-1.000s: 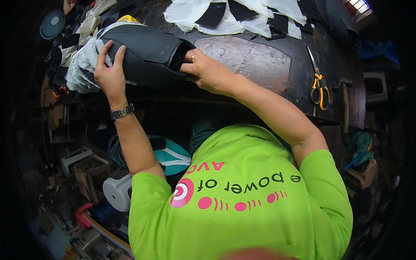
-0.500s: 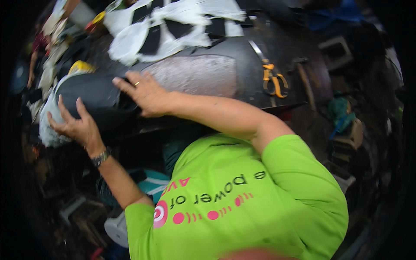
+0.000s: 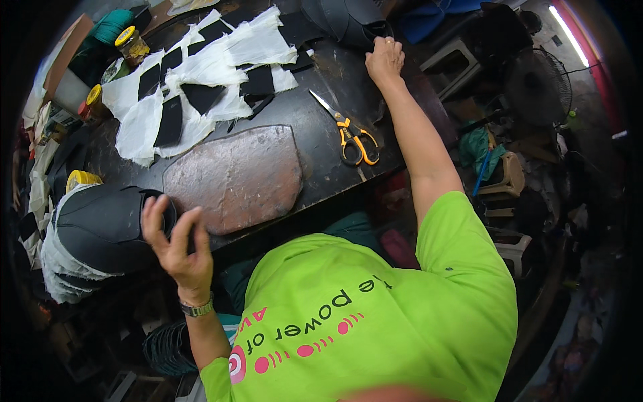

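Observation:
At the table's left end lies a stack of black curved pieces (image 3: 100,224), like shoe uppers, with white cloth bunched under it. My left hand (image 3: 179,248) is just over its right edge, fingers apart and slightly bent, apparently holding nothing. My right arm stretches to the far side, where my right hand (image 3: 386,60) has its fingers curled at the edge of a second black pile (image 3: 343,20) of similar curved pieces. Its fingertips are partly hidden there. Between the hands lies a flat, worn brown slab (image 3: 234,177) with rounded corners.
Scissors (image 3: 351,137) with orange and black handles lie right of the slab. White cloth (image 3: 201,67) with black patches spreads over the dark table (image 3: 328,177). Yellow-lidded jars (image 3: 131,45) stand at the far left. Plastic stools (image 3: 459,67) and a fan (image 3: 539,87) are at right.
My right hand has left the left-hand black stack and reached across to the far-right pile. My left hand has shifted to the stack's right edge. The view has swung, showing the slab uncovered.

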Action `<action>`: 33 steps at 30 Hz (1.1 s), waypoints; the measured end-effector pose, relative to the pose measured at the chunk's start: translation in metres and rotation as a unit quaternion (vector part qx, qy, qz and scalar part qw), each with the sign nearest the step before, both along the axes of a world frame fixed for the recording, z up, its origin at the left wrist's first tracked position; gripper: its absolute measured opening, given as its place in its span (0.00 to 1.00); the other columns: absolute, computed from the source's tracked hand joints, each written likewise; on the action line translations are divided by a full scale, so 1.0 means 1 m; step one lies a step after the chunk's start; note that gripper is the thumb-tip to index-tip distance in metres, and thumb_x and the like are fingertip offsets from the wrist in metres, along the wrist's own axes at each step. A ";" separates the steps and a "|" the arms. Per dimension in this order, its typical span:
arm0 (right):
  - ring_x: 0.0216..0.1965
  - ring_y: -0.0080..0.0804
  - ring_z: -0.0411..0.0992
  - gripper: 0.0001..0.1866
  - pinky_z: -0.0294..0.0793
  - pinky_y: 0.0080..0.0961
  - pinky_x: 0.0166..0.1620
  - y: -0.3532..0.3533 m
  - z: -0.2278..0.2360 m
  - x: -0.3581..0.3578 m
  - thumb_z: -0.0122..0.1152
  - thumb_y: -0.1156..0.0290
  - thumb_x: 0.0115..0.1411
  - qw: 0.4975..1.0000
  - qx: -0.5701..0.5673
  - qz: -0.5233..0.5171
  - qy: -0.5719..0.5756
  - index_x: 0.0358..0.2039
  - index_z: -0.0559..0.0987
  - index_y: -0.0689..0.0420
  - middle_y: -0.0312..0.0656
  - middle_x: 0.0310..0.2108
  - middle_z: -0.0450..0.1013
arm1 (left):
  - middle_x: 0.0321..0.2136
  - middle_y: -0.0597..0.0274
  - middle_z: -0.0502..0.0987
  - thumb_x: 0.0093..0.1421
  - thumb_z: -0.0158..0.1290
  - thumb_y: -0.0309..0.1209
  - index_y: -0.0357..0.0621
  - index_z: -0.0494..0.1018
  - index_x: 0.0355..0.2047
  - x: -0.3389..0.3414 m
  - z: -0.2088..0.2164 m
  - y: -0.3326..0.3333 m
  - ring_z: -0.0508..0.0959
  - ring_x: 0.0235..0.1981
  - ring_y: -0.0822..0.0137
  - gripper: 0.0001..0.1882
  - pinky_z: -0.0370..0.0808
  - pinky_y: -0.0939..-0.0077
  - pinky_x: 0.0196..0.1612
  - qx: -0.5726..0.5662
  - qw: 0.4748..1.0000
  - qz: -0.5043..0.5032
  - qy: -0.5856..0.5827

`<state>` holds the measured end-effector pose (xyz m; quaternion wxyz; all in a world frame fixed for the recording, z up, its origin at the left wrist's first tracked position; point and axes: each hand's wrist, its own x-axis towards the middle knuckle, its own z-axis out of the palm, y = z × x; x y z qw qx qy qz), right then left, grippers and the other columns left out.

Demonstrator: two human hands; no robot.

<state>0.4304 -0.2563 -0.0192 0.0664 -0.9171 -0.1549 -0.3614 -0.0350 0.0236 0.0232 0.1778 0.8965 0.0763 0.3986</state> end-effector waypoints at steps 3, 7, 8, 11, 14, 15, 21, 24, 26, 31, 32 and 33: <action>0.56 0.46 0.70 0.14 0.63 0.56 0.63 -0.014 -0.013 0.010 0.70 0.65 0.57 0.997 -0.050 0.015 0.056 0.44 0.83 0.50 0.41 0.42 0.79 | 0.57 0.52 0.75 0.51 0.64 0.18 0.45 0.84 0.38 0.017 -0.007 -0.011 0.69 0.65 0.45 0.13 0.62 0.46 0.69 -0.017 0.996 -0.092 0.014; 0.52 0.37 0.74 0.13 0.51 0.66 0.69 -0.015 0.038 -0.036 0.68 0.64 0.59 0.989 0.071 0.132 0.019 0.45 0.84 0.48 0.37 0.43 0.81 | 0.55 0.53 0.76 0.50 0.66 0.20 0.47 0.84 0.39 0.037 0.005 -0.014 0.70 0.65 0.47 0.15 0.62 0.44 0.69 0.047 0.985 -0.163 0.033; 0.46 0.41 0.78 0.14 0.65 0.51 0.64 -0.019 0.066 -0.054 0.70 0.63 0.59 0.963 0.121 0.239 -0.006 0.44 0.85 0.53 0.40 0.41 0.82 | 0.57 0.54 0.74 0.50 0.68 0.23 0.48 0.84 0.44 0.042 0.013 -0.012 0.69 0.65 0.48 0.19 0.62 0.43 0.69 0.069 0.983 -0.170 0.027; 0.34 0.29 0.79 0.13 0.78 0.25 0.40 -0.025 0.145 -0.139 0.66 0.66 0.65 0.896 0.171 0.399 0.097 0.43 0.84 0.62 0.45 0.35 0.82 | 0.60 0.55 0.72 0.47 0.72 0.31 0.47 0.79 0.54 0.058 0.040 -0.013 0.68 0.66 0.49 0.31 0.61 0.45 0.70 0.066 0.987 -0.146 -0.016; 0.35 0.22 0.75 0.13 0.76 0.19 0.40 -0.005 0.202 -0.203 0.66 0.77 0.63 0.787 0.295 0.439 0.318 0.48 0.83 0.64 0.38 0.34 0.79 | 0.61 0.55 0.71 0.43 0.75 0.41 0.48 0.71 0.65 0.073 0.058 -0.021 0.69 0.64 0.52 0.47 0.63 0.53 0.67 0.106 0.983 -0.152 0.012; 0.33 0.20 0.73 0.14 0.74 0.18 0.37 0.006 0.212 -0.213 0.66 0.78 0.62 0.767 0.283 0.443 0.367 0.49 0.82 0.65 0.35 0.32 0.78 | 0.60 0.56 0.73 0.43 0.75 0.44 0.49 0.69 0.66 0.078 0.059 -0.023 0.71 0.63 0.53 0.49 0.64 0.56 0.66 0.095 0.982 -0.151 0.063; 0.25 0.11 0.65 0.09 0.65 0.09 0.28 0.065 0.192 -0.219 0.66 0.79 0.64 0.682 0.355 0.524 0.367 0.45 0.83 0.64 0.27 0.26 0.73 | 0.49 0.53 0.78 0.53 0.67 0.32 0.49 0.69 0.66 0.086 0.037 -0.025 0.80 0.45 0.57 0.39 0.77 0.64 0.50 -0.180 0.930 -0.287 0.139; 0.23 0.12 0.67 0.07 0.66 0.14 0.26 0.076 0.167 -0.222 0.64 0.79 0.63 0.762 0.288 0.508 0.281 0.42 0.83 0.62 0.29 0.23 0.74 | 0.58 0.51 0.72 0.52 0.67 0.31 0.51 0.66 0.68 0.085 0.019 -0.036 0.75 0.54 0.51 0.42 0.73 0.60 0.59 -0.097 0.945 -0.292 0.110; 0.24 0.14 0.69 0.06 0.68 0.17 0.26 0.094 0.146 -0.227 0.64 0.77 0.64 0.770 0.275 0.529 0.227 0.41 0.83 0.63 0.32 0.23 0.75 | 0.68 0.51 0.60 0.49 0.69 0.31 0.55 0.60 0.71 0.091 0.006 -0.049 0.63 0.67 0.46 0.49 0.62 0.53 0.70 -0.050 0.943 -0.306 0.122; 0.31 0.16 0.74 0.07 0.74 0.17 0.33 0.080 0.113 -0.234 0.64 0.78 0.65 0.734 0.321 0.524 0.289 0.43 0.84 0.65 0.38 0.30 0.80 | 0.70 0.58 0.60 0.47 0.71 0.31 0.59 0.57 0.73 0.114 -0.014 -0.074 0.56 0.73 0.52 0.54 0.50 0.38 0.72 0.094 0.949 -0.253 0.162; 0.32 0.17 0.74 0.07 0.75 0.16 0.34 0.070 0.111 -0.236 0.64 0.79 0.65 0.716 0.366 0.513 0.303 0.43 0.83 0.65 0.37 0.32 0.80 | 0.70 0.60 0.61 0.47 0.71 0.31 0.60 0.57 0.73 0.118 -0.014 -0.076 0.57 0.73 0.55 0.54 0.49 0.38 0.73 0.121 0.944 -0.271 0.144; 0.33 0.17 0.74 0.07 0.75 0.16 0.36 0.059 0.111 -0.237 0.63 0.81 0.65 0.695 0.409 0.500 0.315 0.43 0.83 0.66 0.37 0.33 0.80 | 0.70 0.61 0.61 0.47 0.71 0.31 0.61 0.57 0.73 0.122 -0.012 -0.079 0.57 0.73 0.57 0.53 0.48 0.39 0.73 0.146 0.940 -0.281 0.124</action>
